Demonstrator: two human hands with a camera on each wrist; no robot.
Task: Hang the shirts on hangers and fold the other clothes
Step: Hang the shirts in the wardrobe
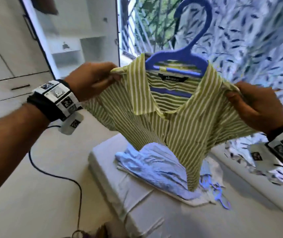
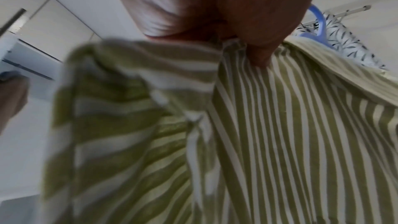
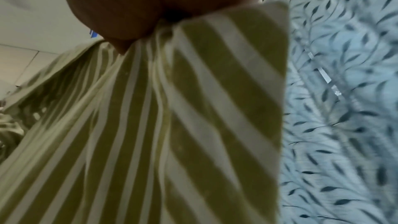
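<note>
Left fingers (image 1: 115, 76) pinch one shoulder seam of the green-striped shirt (image 1: 168, 121); the right hand (image 1: 255, 107) pinches the other. The left hand (image 1: 92, 81) sits slightly higher, and both forearms reach forward at about chest height. The shirt hangs in the air over the bed (image 1: 137, 200) – light, limp cloth, best taken at the shoulders. The blue hanger (image 1: 187, 54) sits inside the collar, stiff and likely to slip out if tilted.
</note>
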